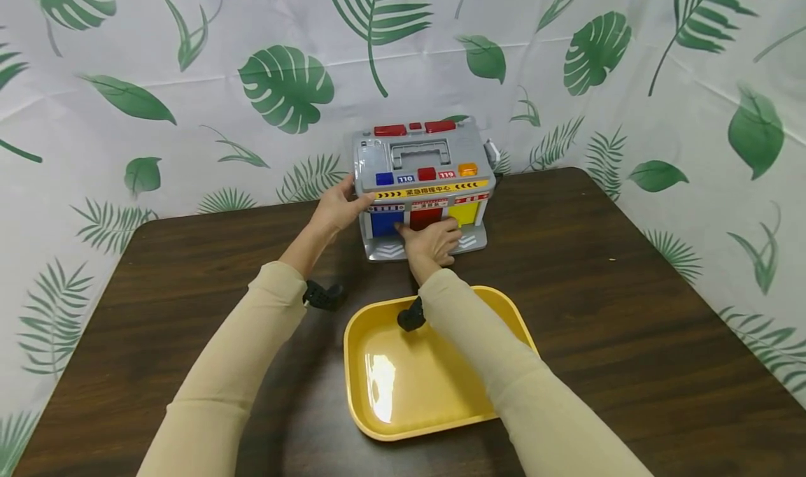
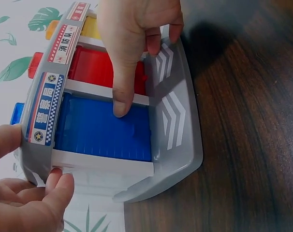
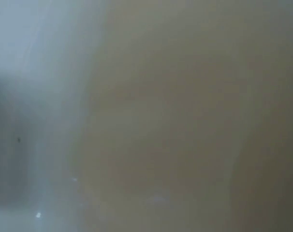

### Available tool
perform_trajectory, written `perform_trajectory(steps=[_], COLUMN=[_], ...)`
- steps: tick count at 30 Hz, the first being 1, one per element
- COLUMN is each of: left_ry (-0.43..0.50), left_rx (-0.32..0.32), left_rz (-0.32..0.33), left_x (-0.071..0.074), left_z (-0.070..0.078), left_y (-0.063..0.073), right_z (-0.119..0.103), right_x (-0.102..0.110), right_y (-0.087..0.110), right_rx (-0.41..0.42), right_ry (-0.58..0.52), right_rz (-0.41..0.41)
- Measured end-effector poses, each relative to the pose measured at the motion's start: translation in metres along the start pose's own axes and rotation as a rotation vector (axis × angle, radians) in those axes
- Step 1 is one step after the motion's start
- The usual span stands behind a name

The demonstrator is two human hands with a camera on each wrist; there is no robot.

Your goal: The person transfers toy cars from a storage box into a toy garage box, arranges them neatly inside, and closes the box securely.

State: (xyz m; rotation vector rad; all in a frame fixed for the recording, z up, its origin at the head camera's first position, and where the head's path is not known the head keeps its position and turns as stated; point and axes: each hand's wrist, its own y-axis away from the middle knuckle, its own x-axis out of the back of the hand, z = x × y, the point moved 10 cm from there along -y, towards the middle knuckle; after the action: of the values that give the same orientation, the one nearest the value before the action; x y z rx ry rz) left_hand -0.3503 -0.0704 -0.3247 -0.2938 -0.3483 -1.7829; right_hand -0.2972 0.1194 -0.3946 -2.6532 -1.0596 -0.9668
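A grey toy emergency-station garage [image 1: 371, 159] stands at the back of the table, with a carry handle and coloured lights on its roof. Its front has a blue door [image 2: 91, 128], a red door [image 2: 91, 67] and a yellow door [image 1: 464, 213], all down. At the left end, my left hand [image 1: 336, 208] holds the front edge of the roof between thumb and fingers. My right hand [image 1: 433, 243] is in front of the doors, its straight thumb touching the blue door near the red one. The right wrist view is a close blur.
Nearer to me is a yellow tray [image 1: 434, 375] with nothing in it, under my right forearm. Behind the dark wooden table [image 1: 604, 302] hangs a white cloth [image 1: 208, 106] printed with green leaves.
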Motion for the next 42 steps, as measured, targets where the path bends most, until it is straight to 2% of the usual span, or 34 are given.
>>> perform_trajectory(steps=[4,15,28,36,42], left_ry=[0.016,0.039,0.043,0.045,0.042], left_rx=[-0.012,0.013,-0.003,0.016,0.033], left_rz=[0.003,0.025,0.039,0.038,0.033], left_x=[0.0002,0.0009,0.0005,0.0041,0.0051], left_z=[0.0013,-0.0016,0.0032,-0.0013,-0.0045], left_y=[-0.0005,-0.0014,0.0055,0.0015,0.0008], right_z=[-0.0011,-0.0012,-0.0002,-0.0024,-0.0019], right_x=[0.0005,0.0016,0.0026,0.0019,0.0018], right_y=[-0.0004,-0.0024,-0.0034,-0.0022,-0.0027], right_rx=[0.004,-0.002,-0.014,-0.003,-0.004], right_ry=[0.010,0.014,0.023,0.010,-0.083], right_rz=[0.001,0.012,0.034,-0.005,-0.106])
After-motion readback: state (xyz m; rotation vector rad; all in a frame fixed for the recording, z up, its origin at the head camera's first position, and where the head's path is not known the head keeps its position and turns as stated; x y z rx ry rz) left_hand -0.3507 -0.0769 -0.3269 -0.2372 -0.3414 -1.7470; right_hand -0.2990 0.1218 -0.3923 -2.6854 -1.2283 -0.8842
